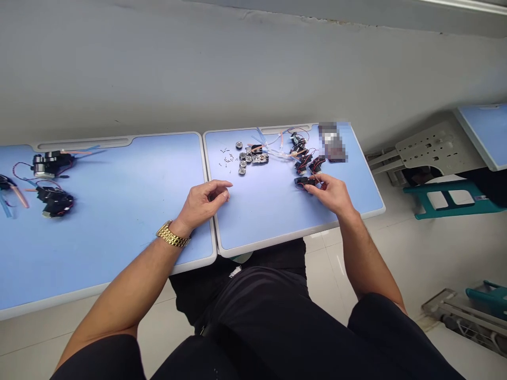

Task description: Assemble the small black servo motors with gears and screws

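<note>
The right hand (330, 194) pinches a small black part (304, 181), boxy and smooth (plastic, by its dull sheen), with thin red wire by it. Its long axis runs left to right across the blue counter (261, 211), below the pile of wired black parts (303, 158). Left of the held part, the left hand (208, 202) hovers, fingers loosely curled, thumb apart, gripping nothing visible.
</note>
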Demonstrator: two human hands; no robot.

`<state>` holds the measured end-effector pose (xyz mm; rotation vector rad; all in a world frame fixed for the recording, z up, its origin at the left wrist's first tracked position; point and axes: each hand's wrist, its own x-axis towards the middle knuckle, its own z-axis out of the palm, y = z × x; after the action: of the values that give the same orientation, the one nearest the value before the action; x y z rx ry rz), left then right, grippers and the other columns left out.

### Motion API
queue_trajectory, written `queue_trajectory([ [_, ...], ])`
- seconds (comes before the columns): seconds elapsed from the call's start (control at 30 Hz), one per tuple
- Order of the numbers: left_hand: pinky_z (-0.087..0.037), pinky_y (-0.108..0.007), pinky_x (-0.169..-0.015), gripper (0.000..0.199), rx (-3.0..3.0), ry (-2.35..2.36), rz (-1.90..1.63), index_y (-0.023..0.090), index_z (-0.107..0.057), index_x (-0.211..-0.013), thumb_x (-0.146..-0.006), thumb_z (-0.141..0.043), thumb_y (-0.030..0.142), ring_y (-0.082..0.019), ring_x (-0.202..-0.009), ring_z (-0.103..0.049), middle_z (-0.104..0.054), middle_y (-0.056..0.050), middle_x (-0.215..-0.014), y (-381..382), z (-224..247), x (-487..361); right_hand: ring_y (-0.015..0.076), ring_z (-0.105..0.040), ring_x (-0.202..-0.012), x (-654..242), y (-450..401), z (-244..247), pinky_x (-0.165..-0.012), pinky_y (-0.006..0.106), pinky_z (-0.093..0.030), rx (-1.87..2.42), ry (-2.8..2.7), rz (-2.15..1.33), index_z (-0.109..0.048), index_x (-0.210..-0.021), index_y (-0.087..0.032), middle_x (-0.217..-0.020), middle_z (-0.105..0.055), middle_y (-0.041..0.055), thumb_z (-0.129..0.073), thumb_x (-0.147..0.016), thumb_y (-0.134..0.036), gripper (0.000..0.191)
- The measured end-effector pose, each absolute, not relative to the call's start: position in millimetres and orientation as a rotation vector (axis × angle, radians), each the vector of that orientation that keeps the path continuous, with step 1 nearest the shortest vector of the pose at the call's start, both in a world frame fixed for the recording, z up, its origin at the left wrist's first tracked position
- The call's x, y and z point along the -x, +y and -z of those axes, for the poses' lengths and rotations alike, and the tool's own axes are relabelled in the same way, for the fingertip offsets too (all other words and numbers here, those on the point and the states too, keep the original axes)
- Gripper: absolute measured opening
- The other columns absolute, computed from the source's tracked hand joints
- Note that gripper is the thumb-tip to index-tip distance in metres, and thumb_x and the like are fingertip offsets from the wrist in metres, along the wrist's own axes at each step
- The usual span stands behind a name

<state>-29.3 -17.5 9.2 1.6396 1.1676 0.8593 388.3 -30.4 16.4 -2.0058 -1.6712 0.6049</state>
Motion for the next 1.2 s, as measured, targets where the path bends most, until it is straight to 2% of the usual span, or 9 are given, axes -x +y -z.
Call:
queue_trajectory([
  [0.2,-0.062,-0.034,-0.077,0.031,-1.664,1.161,-0.856,0.020,-0.082,-0.118,-0.098,-0.069,0.040,-0.019,-0.076,-0.075,-0.082,-0.003,-0.086,-19.0,-8.2,28.7,0.0197,-0.058,-0.062,-394.2,-21.1,-30.7,-0.069,0.040,-0.053,2.011,-1.788,-0.534,-0.085,-0.106,-0.027,-0.096,-0.085,0.0049,-0.078,-0.084,-0.057,0.037],
  [0.4,-0.061,-0.034,-0.077,0.032,-1.691,1.154,-0.840,0.020,-0.083,-0.119,-0.099,-0.068,0.040,-0.019,-0.076,-0.075,-0.083,-0.004,-0.088,-20.2,-7.4,29.1,0.0200,-0.059,-0.064,-386.7,-8.3,-71.5,-0.068,0.039,-0.052,2.031,-1.751,-0.333,-0.085,-0.092,-0.027,-0.083,-0.080,0.0034,-0.077,-0.092,-0.048,0.023],
  [0.5,-0.061,-0.034,-0.077,0.032,-1.683,1.154,-0.836,0.020,-0.083,-0.119,-0.098,-0.069,0.040,-0.019,-0.077,-0.076,-0.083,-0.004,-0.088,-20.0,-7.0,29.3,0.0239,-0.067,-0.077,-377.7,24.0,-87.1,-0.079,0.040,-0.053,1.987,-1.811,-0.178,-0.084,-0.093,-0.024,-0.086,-0.080,0.0062,-0.072,-0.096,-0.041,0.021],
  [0.6,-0.061,-0.033,-0.076,0.032,-1.663,1.152,-0.839,0.020,-0.082,-0.118,-0.098,-0.070,0.041,-0.019,-0.078,-0.077,-0.083,-0.004,-0.088,-19.1,-7.0,29.6,0.0283,-0.071,-0.094,-368.5,74.4,-86.4,-0.090,0.042,-0.053,2.033,-1.954,-0.179,-0.084,-0.099,-0.022,-0.104,-0.083,0.0104,-0.071,-0.096,-0.036,0.020],
  [0.7,-0.061,-0.033,-0.075,0.031,-1.645,1.146,-0.840,0.020,-0.082,-0.117,-0.098,-0.071,0.041,-0.019,-0.077,-0.077,-0.083,-0.004,-0.087,-18.5,-8.1,29.7,0.0325,-0.071,-0.103,-359.9,121.0,-75.7,-0.088,0.043,-0.052,2.172,-2.022,-0.226,-0.084,-0.108,-0.020,-0.107,-0.082,0.0131,-0.076,-0.093,-0.040,0.026],
  [0.83,-0.062,-0.033,-0.075,0.030,-1.639,1.155,-0.833,0.020,-0.082,-0.117,-0.098,-0.070,0.041,-0.019,-0.078,-0.078,-0.083,-0.004,-0.087,-18.3,-9.9,29.2,0.0286,-0.068,-0.094,-353.6,151.8,-64.2,-0.084,0.041,-0.051,2.327,-2.017,-0.360,-0.084,-0.100,-0.023,-0.093,-0.077,0.0081,-0.089,-0.085,-0.041,0.025],
  [0.97,-0.063,-0.033,-0.076,0.030,-1.647,1.158,-0.829,0.020,-0.082,-0.116,-0.098,-0.070,0.041,-0.019,-0.079,-0.078,-0.083,-0.004,-0.087,-18.4,-10.6,29.1,0.0216,-0.061,-0.079,-359.3,161.2,-59.7,-0.075,0.038,-0.048,2.244,-1.971,-0.549,-0.080,-0.086,-0.021,-0.079,-0.069,0.0038,-0.090,-0.085,-0.027,0.012],
  [1.07,-0.063,-0.033,-0.076,0.029,-1.657,1.154,-0.828,0.021,-0.082,-0.116,-0.098,-0.070,0.040,-0.020,-0.080,-0.079,-0.084,-0.004,-0.088,-18.7,-10.7,29.4,0.0158,-0.052,-0.066,-369.3,168.2,-58.1,-0.063,0.033,-0.043,2.136,-1.824,-0.799,-0.080,-0.087,-0.018,-0.070,-0.061,0.0007,-0.093,-0.082,-0.021,0.014],
  [1.2,-0.062,-0.033,-0.075,0.029,-1.657,1.155,-0.826,0.021,-0.082,-0.116,-0.098,-0.070,0.040,-0.020,-0.079,-0.079,-0.084,-0.004,-0.088,-19.0,-9.7,29.7,0.0095,-0.042,-0.055,-383.1,177.0,-57.2,-0.053,0.029,-0.031,1.959,-1.669,-1.071,-0.082,-0.091,-0.016,-0.065,-0.060,-0.0015,-0.096,-0.081,-0.024,0.019],
])
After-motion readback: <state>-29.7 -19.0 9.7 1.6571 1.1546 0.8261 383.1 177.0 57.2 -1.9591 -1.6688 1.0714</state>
